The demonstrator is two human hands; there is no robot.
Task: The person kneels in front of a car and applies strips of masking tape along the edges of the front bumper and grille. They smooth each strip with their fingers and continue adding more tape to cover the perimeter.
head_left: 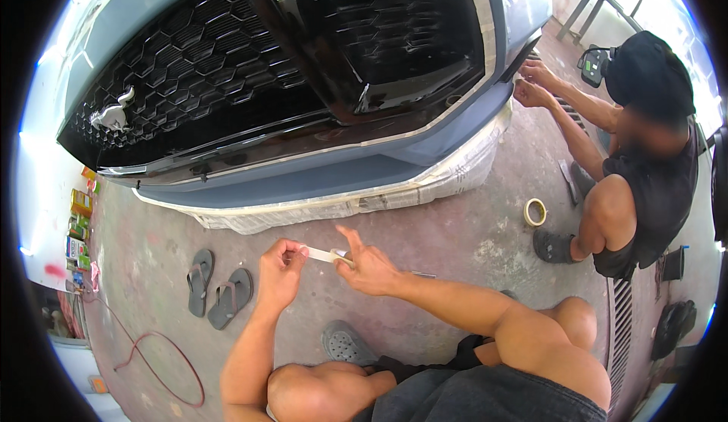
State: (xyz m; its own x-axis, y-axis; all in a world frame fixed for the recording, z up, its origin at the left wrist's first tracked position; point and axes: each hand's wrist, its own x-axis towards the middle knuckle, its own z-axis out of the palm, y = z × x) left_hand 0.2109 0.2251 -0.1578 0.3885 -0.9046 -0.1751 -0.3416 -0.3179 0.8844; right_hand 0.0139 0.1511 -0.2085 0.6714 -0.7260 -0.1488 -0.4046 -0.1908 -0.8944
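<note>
Between my two hands a short strip of pale masking tape (321, 255) is stretched. My left hand (279, 274) pinches its free end between thumb and fingers. At the other end my right hand (371, 269) is closed on the tape, with the index finger pointing out; a roll there is mostly hidden by the fingers. Beyond my hands stands a grey car bumper (326, 172) with a glossy black grille (205, 65). Tape lines the grille's lower and right edges, and masking paper (341, 207) hangs along the bumper's underside.
At the right a crouching co-worker (644, 172) has both hands at the bumper's corner. A tape roll (535, 212) lies by their foot. Sandals (229, 298) and a red hose (163, 335) lie left on the floor; cans (78, 225) line the wall. A drain grate (620, 320) runs at right.
</note>
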